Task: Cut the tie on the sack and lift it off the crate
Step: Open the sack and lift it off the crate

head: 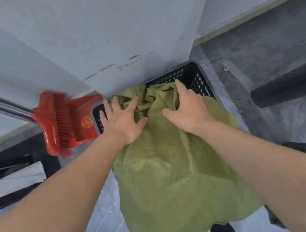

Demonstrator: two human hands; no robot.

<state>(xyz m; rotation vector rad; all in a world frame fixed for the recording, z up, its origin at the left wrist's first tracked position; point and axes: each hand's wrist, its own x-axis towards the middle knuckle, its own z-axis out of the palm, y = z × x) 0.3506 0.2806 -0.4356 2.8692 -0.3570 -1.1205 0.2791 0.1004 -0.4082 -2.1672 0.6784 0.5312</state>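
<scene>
Head camera looks down on a green sack (175, 164) draped over a black crate (192, 78) on the floor, its gathered neck (147, 100) bunched at the far end near the wall. No tie shows clearly among the folds, and no blade is in either hand, so the step in hand seems to be finding and exposing the tie.

To do it well, the bunched cloth should be parted gently on both sides of the knot, so the tie stands clear of the fabric before anything sharp comes near, and the sack should be kept from sliding off the crate.

Both arms reach forward and down, forearms nearly straight. The left hand (123, 122) lies palm down on the sack just left of the neck, fingers (115, 105) spread, the thumb pointing toward the knot. The right hand (188, 108) sits just right of it, fingers curled over a fold and pressing into the cloth, thumb out toward the middle. A red broom and dustpan (64, 123) lean beside the crate on the left.
</scene>
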